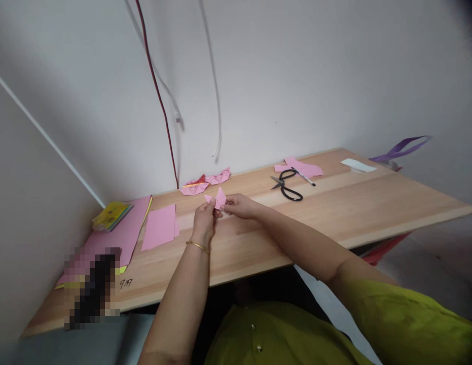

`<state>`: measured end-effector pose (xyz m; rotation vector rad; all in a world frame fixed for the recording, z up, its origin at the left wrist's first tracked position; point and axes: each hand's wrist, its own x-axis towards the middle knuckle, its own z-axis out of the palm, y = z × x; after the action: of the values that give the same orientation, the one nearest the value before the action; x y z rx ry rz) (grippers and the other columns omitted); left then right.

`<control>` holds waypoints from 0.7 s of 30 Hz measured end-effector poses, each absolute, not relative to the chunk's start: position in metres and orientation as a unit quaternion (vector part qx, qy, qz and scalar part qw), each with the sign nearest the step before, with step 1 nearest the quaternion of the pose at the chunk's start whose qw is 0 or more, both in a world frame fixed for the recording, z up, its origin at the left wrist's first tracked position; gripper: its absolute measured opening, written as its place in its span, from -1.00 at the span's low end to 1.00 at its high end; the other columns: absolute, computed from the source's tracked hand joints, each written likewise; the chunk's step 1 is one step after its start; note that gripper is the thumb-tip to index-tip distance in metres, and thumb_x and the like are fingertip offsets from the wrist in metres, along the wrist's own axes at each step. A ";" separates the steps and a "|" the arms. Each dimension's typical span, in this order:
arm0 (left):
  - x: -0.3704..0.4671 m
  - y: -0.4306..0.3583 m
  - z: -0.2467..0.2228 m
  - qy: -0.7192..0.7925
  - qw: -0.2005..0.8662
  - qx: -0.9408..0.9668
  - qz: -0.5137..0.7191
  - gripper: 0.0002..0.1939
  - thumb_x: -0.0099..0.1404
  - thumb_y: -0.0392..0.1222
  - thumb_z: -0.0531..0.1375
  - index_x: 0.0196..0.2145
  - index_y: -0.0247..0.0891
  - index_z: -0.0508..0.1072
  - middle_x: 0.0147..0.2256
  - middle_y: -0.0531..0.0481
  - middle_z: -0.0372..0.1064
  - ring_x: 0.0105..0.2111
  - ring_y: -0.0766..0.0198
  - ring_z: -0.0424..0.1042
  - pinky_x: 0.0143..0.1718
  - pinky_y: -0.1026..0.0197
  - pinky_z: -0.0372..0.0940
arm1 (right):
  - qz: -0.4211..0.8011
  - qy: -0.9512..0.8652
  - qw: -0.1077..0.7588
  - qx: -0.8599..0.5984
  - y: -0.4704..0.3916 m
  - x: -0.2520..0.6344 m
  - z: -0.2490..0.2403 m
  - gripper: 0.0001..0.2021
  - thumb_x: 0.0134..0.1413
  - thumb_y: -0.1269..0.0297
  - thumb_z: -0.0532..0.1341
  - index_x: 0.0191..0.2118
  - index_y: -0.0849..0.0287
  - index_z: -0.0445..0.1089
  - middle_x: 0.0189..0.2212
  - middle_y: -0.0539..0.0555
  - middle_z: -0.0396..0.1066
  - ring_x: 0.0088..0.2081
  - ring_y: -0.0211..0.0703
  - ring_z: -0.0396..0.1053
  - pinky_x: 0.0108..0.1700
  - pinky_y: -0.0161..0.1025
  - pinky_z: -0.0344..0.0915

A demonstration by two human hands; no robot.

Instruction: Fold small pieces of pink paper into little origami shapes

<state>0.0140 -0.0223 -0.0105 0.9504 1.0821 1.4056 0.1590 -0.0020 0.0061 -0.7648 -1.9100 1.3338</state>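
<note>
A small folded piece of pink paper (220, 197) is held up above the table between both hands, two pointed corners showing on top. My left hand (204, 217), with a gold bangle at the wrist, pinches its left side under the thumb. On the right edge, the fingers of my right hand (238, 206) close around the paper. Just behind lie folded pink paper pieces (219, 177), one with red and yellow on it. Left of my hands rests a stack of pink paper sheets (159, 228).
Black-handled scissors (287, 185) and a pen (304, 176) lie right of centre near pink paper scraps (310, 169). A white strip (358, 165) lies farther right. Large pink sheets (123, 238) bear a yellow packet (111, 215) at left. A red cord (155, 83) hangs down the wall.
</note>
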 end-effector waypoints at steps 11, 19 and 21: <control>0.013 -0.021 -0.014 0.442 0.500 0.448 0.595 -0.77 -0.07 -0.14 0.30 -0.50 -0.35 0.39 -0.61 0.10 0.25 -0.63 0.46 0.18 -0.55 0.35 0.09 | 0.489 -0.751 0.360 -0.260 0.004 0.158 -0.002 -0.79 -0.05 0.26 0.15 -0.32 0.29 0.37 -0.39 0.05 0.41 -0.37 -0.26 0.31 -0.31 -0.34 0.20; 0.015 -0.022 -0.013 0.428 0.509 0.451 0.596 -0.77 -0.07 -0.15 0.30 -0.47 -0.36 0.42 -0.59 0.07 0.29 -0.60 0.45 0.21 -0.51 0.34 0.12 | 0.486 -0.771 0.332 -0.243 0.004 0.161 -0.001 -0.81 0.03 0.28 0.08 -0.30 0.29 0.34 -0.39 0.04 0.37 -0.39 -0.30 0.26 -0.31 -0.35 0.18; 0.014 -0.023 -0.012 0.422 0.532 0.441 0.587 -0.74 -0.10 -0.17 0.31 -0.43 -0.36 0.43 -0.53 0.03 0.34 -0.57 0.44 0.24 -0.48 0.33 0.15 | 0.486 -0.766 0.323 -0.269 0.005 0.162 -0.002 -0.80 0.03 0.26 0.08 -0.30 0.29 0.33 -0.45 0.01 0.34 -0.46 -0.33 0.20 -0.38 -0.37 0.15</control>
<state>0.0139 -0.0225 -0.0116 1.0522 1.0060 1.4016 0.1616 0.0048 -0.0016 -0.7049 -2.0102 1.2758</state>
